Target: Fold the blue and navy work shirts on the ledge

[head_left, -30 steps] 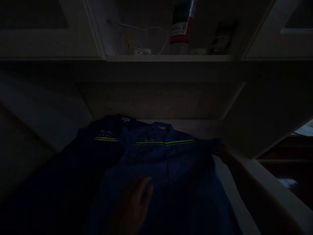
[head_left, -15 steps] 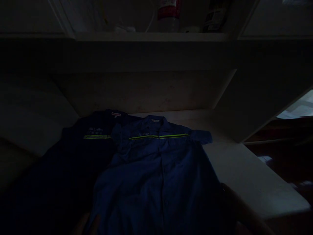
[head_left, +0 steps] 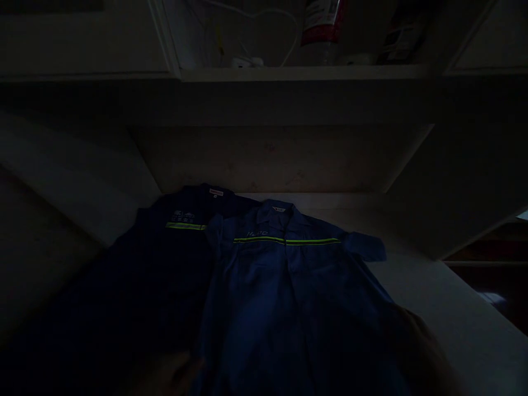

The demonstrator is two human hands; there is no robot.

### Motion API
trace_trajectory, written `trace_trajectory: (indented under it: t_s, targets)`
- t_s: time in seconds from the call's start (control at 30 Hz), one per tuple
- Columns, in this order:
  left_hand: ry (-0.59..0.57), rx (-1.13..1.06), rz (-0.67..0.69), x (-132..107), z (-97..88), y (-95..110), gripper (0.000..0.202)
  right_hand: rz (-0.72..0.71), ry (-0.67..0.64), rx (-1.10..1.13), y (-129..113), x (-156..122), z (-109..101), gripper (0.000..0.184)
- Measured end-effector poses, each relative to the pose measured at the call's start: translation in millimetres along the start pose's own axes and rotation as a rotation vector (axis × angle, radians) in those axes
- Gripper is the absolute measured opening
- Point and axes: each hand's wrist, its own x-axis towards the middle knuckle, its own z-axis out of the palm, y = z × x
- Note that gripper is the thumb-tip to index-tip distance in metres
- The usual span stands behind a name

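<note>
The scene is very dark. A blue work shirt with a yellow-green stripe across the chest lies spread flat on a pale counter. A darker navy shirt with the same stripe lies under it to the left. My left hand shows dimly at the bottom edge, by the blue shirt's lower left side. My right hand rests at the shirt's lower right edge. Neither hand's fingers can be made out.
An open shelf above the counter holds a red-labelled bottle, a white cable and a dark packet. Cabinet walls close in on both sides. The counter's edge drops off at the right.
My right hand left the shirt's right sleeve and came down to its lower right edge. My left hand drew back from the shirt's front to the bottom edge. The view shifted slightly.
</note>
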Motion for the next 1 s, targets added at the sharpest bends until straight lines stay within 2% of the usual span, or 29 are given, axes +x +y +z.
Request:
trace_trajectory:
  t_s: [0.03,0.07,0.13,0.2,0.27,0.3,0.37,0.43,0.6,0.7,0.8,0.9,1.0]
  targets:
    - [-0.206,-0.096,0.017,25,-10.9,9,0.047,-0.051,-0.016,0.027,-23,3,13,0.055]
    - [-0.169,-0.161,0.048,53,-19.8,19,0.043,-0.119,-0.049,0.053,-46,6,27,0.053]
    - [0.056,-0.156,0.104,114,-29.4,35,0.042,-0.239,-0.127,0.040,-86,9,51,0.047]
    - [0.267,0.030,0.123,168,-28.5,44,0.048,-0.314,-0.168,-0.047,-111,9,67,0.042]
    - [0.349,0.176,0.105,208,-23.2,44,0.048,-0.342,-0.170,-0.116,-120,7,75,0.039]
    - [0.353,0.210,0.092,221,-21.0,40,0.046,-0.344,-0.168,-0.125,-119,6,76,0.039]
    - [0.316,0.206,0.052,235,-20.1,26,0.038,-0.341,-0.175,-0.111,-114,5,75,0.038]
    - [0.290,0.189,-0.012,239,-24.8,5,0.035,-0.334,-0.180,-0.102,-108,6,73,0.037]
    - [0.295,0.141,-0.293,220,-47.3,-65,0.044,-0.312,-0.163,-0.116,-109,8,72,0.035]
    - [0.288,0.123,-0.350,209,-54.1,-90,0.040,-0.321,-0.154,-0.112,-110,9,75,0.036]
    - [0.312,0.089,-0.284,220,-51.2,-82,0.044,-0.325,-0.147,-0.113,-107,10,78,0.036]
    - [0.296,0.045,-0.148,256,-43.6,-57,0.050,-0.323,-0.135,-0.115,-106,11,78,0.035]
    - [0.219,0.028,-0.099,296,-38.2,-39,0.050,-0.319,-0.147,-0.096,-109,10,75,0.033]
